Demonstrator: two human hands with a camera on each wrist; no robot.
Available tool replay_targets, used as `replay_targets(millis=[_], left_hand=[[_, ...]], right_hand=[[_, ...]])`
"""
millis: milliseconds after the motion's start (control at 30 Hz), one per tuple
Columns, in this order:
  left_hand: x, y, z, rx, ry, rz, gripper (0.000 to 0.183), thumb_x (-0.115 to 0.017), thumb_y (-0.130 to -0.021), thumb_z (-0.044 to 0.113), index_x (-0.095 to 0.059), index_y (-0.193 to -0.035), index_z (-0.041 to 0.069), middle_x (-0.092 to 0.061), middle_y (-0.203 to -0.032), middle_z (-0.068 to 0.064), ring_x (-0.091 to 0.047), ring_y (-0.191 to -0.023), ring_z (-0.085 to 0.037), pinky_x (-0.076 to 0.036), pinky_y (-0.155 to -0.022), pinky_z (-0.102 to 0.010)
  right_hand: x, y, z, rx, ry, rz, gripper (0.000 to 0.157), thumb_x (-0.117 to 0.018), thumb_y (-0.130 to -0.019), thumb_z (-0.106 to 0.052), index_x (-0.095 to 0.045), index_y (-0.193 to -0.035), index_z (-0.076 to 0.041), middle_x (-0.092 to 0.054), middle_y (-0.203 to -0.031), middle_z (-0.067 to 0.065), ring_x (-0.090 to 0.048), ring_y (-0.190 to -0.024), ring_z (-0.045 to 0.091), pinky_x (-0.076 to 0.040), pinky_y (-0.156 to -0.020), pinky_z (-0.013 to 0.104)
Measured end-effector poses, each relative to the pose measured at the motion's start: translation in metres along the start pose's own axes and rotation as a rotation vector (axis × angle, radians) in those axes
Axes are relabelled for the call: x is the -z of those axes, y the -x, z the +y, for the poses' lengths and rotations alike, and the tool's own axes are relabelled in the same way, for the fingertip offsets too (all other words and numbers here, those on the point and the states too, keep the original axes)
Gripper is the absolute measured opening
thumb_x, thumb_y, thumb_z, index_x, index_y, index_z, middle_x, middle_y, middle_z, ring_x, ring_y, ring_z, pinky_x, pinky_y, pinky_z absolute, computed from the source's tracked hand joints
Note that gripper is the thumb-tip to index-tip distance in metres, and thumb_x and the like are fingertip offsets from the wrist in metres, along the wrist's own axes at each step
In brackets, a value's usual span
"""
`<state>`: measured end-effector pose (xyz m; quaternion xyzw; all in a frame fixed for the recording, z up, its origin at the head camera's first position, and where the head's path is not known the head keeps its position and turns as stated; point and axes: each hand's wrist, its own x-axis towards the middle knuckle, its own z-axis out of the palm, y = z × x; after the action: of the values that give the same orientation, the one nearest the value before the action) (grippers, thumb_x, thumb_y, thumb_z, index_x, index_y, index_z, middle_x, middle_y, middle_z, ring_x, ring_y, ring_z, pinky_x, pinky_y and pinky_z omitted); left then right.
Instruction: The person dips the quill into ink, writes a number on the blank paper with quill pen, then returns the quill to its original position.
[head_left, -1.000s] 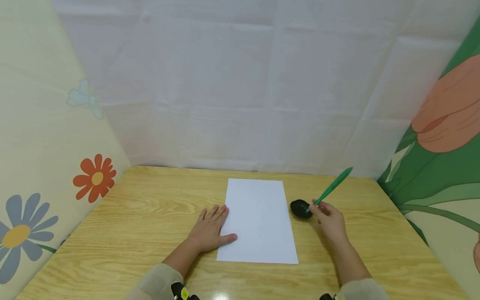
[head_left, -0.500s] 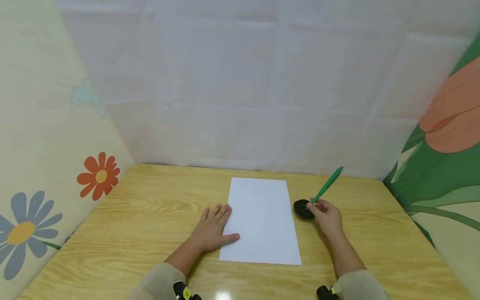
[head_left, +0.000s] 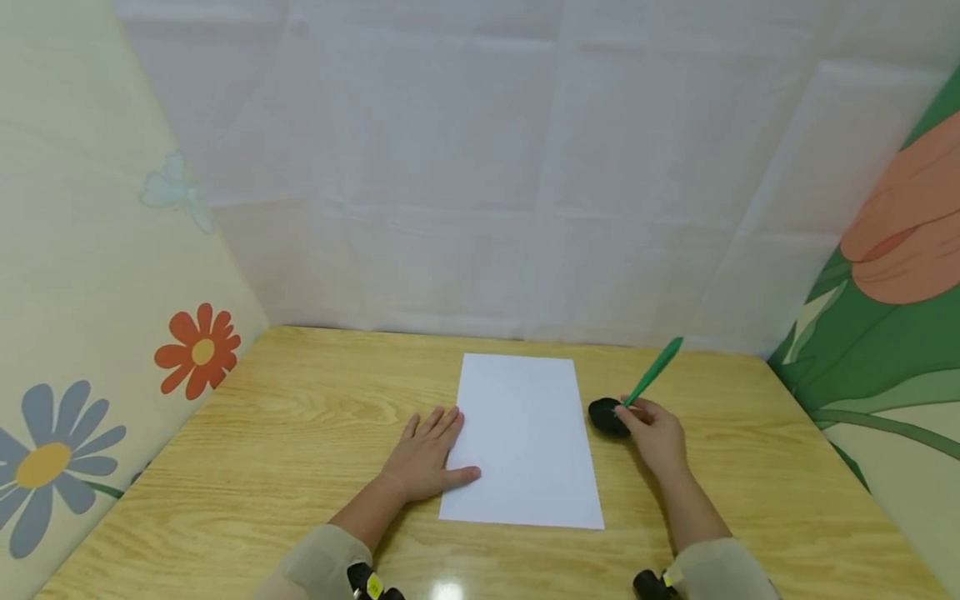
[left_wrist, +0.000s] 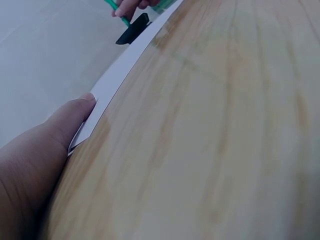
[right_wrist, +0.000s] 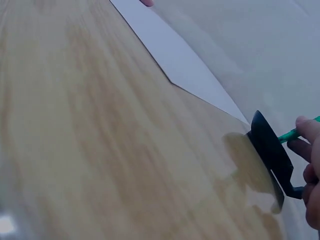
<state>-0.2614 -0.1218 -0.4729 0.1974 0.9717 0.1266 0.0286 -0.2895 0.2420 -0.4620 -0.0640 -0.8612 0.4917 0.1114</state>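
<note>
My left hand (head_left: 422,462) lies with fingers spread, its fingertips and thumb on the left side of a white sheet of paper (head_left: 525,442). Between thumb and fingers, my right hand (head_left: 658,437) pinches a slim green stick with a leaf-shaped upper end (head_left: 658,367). The stick leans up to the right, and its lower end reaches into a small black dish (head_left: 604,414) just right of the sheet. From the right wrist, the dish (right_wrist: 270,150) looks shallow, with a short bent part (right_wrist: 296,192) close to the fingers. What the dish contains is hidden.
Wood-grain table (head_left: 300,417) runs under everything. A white cloth (head_left: 450,167) hangs behind it, with flower-printed cloths (head_left: 67,267) on the left and right sides. Black wrist cameras (head_left: 369,582) sit at the sleeve cuffs.
The green stick has swung leftward to a steeper lean, and my right hand has shifted slightly left towards the black dish. My left hand stays on the paper. The whole view has drifted slightly.
</note>
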Motion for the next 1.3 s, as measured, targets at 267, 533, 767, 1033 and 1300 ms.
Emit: replay_targets(millis=[267, 533, 767, 1033, 1300], left_hand=[[-0.001, 0.000, 0.000, 0.006, -0.005, 0.020, 0.099, -0.049, -0.085, 0.074, -0.026, -0.155, 0.008, -0.023, -0.163, -0.007, -0.015, -0.153, -0.029, -0.006, -0.123, -0.058], [0.000, 0.002, 0.002, 0.009, -0.007, 0.017, 0.099, -0.048, -0.085, 0.075, -0.027, -0.155, 0.009, -0.024, -0.163, -0.005, -0.016, -0.153, -0.028, -0.007, -0.123, -0.057], [0.001, 0.002, 0.003, 0.007, 0.000, 0.022, 0.100, -0.050, -0.084, 0.076, -0.028, -0.155, 0.009, -0.025, -0.163, -0.006, -0.017, -0.153, -0.029, -0.008, -0.123, -0.058], [-0.002, -0.003, 0.006, 0.004, -0.005, 0.041, 0.100, -0.048, -0.084, 0.078, -0.030, -0.154, 0.010, -0.027, -0.162, -0.005, -0.018, -0.152, -0.029, -0.009, -0.122, -0.057], [-0.003, -0.003, 0.011, 0.003, 0.003, 0.043, 0.099, -0.049, -0.083, 0.077, -0.031, -0.154, 0.010, -0.028, -0.162, -0.005, -0.019, -0.152, -0.029, -0.010, -0.122, -0.058]], right_hand=[[-0.023, 0.001, -0.022, 0.004, -0.146, 0.088, 0.037, -0.071, -0.090, -0.027, -0.069, -0.118, -0.001, -0.076, -0.095, 0.016, -0.061, -0.071, -0.003, -0.048, -0.058, 0.016], [-0.058, 0.001, -0.046, -0.024, -0.199, 0.035, 0.035, -0.074, -0.088, -0.027, -0.070, -0.117, -0.006, -0.075, -0.095, 0.018, -0.058, -0.062, 0.004, -0.043, -0.052, 0.019], [-0.080, -0.007, -0.058, 0.017, -0.187, 0.035, 0.032, -0.076, -0.086, -0.025, -0.072, -0.110, -0.005, -0.076, -0.092, 0.014, -0.061, -0.072, 0.002, -0.046, -0.059, 0.019], [-0.094, -0.018, -0.067, 0.033, -0.145, 0.009, 0.029, -0.076, -0.085, -0.023, -0.073, -0.107, -0.003, -0.075, -0.087, 0.015, -0.058, -0.066, 0.004, -0.044, -0.057, 0.021], [-0.100, -0.025, -0.068, 0.041, -0.103, 0.005, 0.029, -0.075, -0.086, -0.026, -0.074, -0.107, -0.007, -0.075, -0.089, 0.015, -0.060, -0.069, 0.010, -0.045, -0.060, 0.022]])
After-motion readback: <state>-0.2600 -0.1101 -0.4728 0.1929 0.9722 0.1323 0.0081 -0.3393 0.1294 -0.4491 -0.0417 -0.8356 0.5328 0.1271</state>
